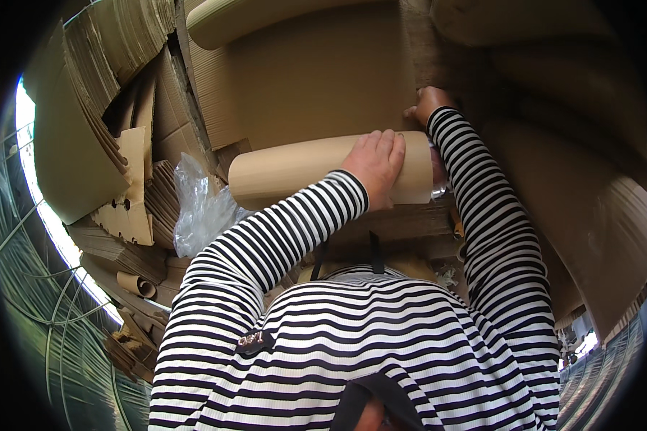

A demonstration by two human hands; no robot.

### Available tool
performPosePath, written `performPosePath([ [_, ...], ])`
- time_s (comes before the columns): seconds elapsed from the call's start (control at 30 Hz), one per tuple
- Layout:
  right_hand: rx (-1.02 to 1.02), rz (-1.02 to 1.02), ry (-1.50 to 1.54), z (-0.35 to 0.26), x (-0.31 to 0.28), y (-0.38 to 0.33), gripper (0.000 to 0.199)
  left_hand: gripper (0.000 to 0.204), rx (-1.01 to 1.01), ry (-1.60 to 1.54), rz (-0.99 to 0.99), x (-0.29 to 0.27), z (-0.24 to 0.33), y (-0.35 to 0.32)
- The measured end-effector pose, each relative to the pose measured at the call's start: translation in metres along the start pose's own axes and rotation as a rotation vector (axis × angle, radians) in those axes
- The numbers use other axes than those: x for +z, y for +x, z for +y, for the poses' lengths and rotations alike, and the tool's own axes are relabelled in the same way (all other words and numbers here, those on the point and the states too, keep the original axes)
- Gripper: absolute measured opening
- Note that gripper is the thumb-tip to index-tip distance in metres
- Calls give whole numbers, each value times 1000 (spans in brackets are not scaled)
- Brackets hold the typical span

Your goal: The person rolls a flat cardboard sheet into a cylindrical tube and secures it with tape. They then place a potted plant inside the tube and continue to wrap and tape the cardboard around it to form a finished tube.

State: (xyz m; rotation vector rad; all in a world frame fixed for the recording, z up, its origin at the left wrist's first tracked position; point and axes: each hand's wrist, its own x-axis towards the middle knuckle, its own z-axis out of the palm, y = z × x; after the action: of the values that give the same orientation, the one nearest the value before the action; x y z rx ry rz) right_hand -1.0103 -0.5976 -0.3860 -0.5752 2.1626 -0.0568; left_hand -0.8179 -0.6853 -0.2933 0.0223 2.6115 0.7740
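Note:
A brown cardboard roll (295, 167) lies crosswise in front of me. My left hand (376, 167) curves over its right half, palm down, fingers together. Clear plastic (203, 208) hangs out by the roll's left end. A little more plastic shows at the right end, around something reddish that I cannot make out. Beyond the roll spreads a flat cardboard sheet (316, 79), its far part curling up. At the sheet's right edge, my right hand (433, 104) is closed with the thumb toward the sheet; its fingertips are partly hidden.
Stacked cardboard sheets (86, 136) lean on the left, with a torn, holed piece (131, 194) beside them. A small cardboard tube (136, 284) lies lower left. Large bent sheets (582, 208) crowd the right side. Green netting (57, 337) hangs at the far left.

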Motion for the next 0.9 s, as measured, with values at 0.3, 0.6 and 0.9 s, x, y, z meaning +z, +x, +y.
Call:
performPosePath([
  [0.3, -558, 455, 234, 33, 40, -140, 92, 116, -41, -83, -189, -33, -24, 25],
  [0.6, -314, 285, -16, -9, 11, -154, 114, 119, -54, -196, -444, -55, -58, 68],
  [0.9, -187, -10, -142, -36, -44, -113, 121, 132, -70, -267, -363, -46, -99, 81],
])
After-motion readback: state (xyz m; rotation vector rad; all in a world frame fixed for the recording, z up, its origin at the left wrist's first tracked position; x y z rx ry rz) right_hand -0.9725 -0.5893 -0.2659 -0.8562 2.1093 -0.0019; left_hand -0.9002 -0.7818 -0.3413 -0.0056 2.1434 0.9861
